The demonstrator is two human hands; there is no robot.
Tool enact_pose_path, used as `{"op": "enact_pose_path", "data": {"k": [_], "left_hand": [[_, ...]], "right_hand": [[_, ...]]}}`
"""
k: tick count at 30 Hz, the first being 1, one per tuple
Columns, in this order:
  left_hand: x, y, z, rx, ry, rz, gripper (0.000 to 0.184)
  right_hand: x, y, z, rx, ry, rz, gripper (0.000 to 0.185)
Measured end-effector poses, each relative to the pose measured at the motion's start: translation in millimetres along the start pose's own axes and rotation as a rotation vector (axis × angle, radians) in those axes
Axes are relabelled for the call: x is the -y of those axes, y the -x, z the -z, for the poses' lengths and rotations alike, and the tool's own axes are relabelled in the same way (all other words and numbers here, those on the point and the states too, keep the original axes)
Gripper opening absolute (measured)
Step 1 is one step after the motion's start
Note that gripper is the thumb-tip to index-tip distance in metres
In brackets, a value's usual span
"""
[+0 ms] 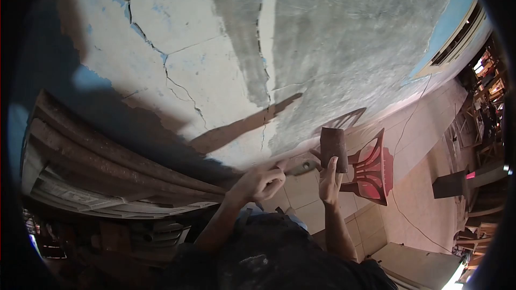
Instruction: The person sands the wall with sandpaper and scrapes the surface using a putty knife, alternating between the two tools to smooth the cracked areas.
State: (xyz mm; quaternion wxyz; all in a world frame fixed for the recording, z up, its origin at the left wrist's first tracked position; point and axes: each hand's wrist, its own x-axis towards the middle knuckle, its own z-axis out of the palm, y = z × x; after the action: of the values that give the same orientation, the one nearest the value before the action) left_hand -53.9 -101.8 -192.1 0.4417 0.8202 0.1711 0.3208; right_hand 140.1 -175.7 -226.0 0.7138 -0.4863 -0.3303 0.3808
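My right hand (329, 183) grips a dark brown rectangular piece (334, 147) that looks like sandpaper, its thumb laid across the lower part of the face. To the left, my left hand (260, 185) is closed, with the fingers curled in. A greyish-green object with a hole (305, 167) shows just beyond those fingers; whether they hold it I cannot tell. Both hands are in front of my body, near the foot of a cracked wall (188, 59). Its surface is part bare white, part grey coating, and a long shadow falls across it.
A red plastic chair (374, 169) stands right of my right hand on the tiled floor (344, 204). Dusty louvred panels (118, 177) lean at the left. A thin cable (400, 209) runs over the floor. Wooden items (481, 231) crowd the far right, near a dark box-like object (450, 185).
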Motion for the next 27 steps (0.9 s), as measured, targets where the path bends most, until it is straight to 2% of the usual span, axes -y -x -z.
{"op": "enact_pose_path", "data": {"k": [1, 2, 5, 8, 11, 13, 14, 15, 16, 17, 19, 20, 22, 27], "left_hand": [[-4.7, -2.5, -11.2, 0.037, -0.014, 0.02, 0.005], [-9.9, -2.6, -22.8, 0.072, -0.028, 0.043, 0.004], [-18.9, -1.2, -54.8, 0.134, -0.065, 0.105, 0.005], [-24.7, 1.0, -76.7, 0.158, -0.131, 0.182, 0.005], [-33.4, 1.8, -93.2, 0.077, -0.183, 0.211, 0.005], [-25.4, 0.3, -97.8, -0.098, -0.276, 0.106, 0.009], [-24.8, -0.9, -99.3, -0.181, -0.312, 0.065, 0.012], [-28.6, 1.3, -95.3, -0.159, -0.311, 0.216, 0.02], [-21.8, 3.8, -96.3, -0.239, -0.343, 0.175, 0.02], [-32.9, 5.2, -88.0, -0.149, -0.163, 0.429, 0.027], [-32.4, 12.3, -99.6, -0.365, 0.05, 0.369, 0.048], [-38.6, 7.3, -108.0, -0.536, 0.141, 0.36, 0.049], [-44.7, 7.3, -115.4, -0.669, 0.252, 0.388, 0.05], [-26.9, 29.1, -115.8, -0.558, 0.393, 0.581, 0.043]], "right_hand": [[4.9, -2.7, 11.7, 0.064, -0.015, -0.022, 0.048], [5.8, -1.7, 23.9, 0.096, -0.127, -0.175, 0.045], [9.2, 3.8, 31.5, -0.053, -0.316, -0.321, 0.047], [18.6, 7.7, 43.9, -0.087, -0.51, -0.455, 0.037], [23.7, 8.3, 54.3, -0.182, -0.589, -0.53, 0.029], [22.5, 8.4, 69.7, -0.224, -0.583, -0.566, 0.029], [30.4, 6.9, 71.5, -0.182, -0.584, -0.513, 0.028], [32.6, 4.1, 75.5, -0.215, -0.592, -0.495, 0.027], [40.4, 2.4, 77.4, -0.211, -0.586, -0.497, 0.027], [45.2, 0.3, 78.1, -0.249, -0.59, -0.471, 0.028], [51.4, -3.4, 85.4, -0.133, -0.636, -0.4, 0.03], [62.7, -5.1, 82.2, -0.145, -0.627, -0.368, 0.032], [67.8, -7.5, 82.3, -0.127, -0.64, -0.31, 0.033], [68.4, -17.7, 92.7, -0.009, -0.733, -0.198, 0.03]]}}
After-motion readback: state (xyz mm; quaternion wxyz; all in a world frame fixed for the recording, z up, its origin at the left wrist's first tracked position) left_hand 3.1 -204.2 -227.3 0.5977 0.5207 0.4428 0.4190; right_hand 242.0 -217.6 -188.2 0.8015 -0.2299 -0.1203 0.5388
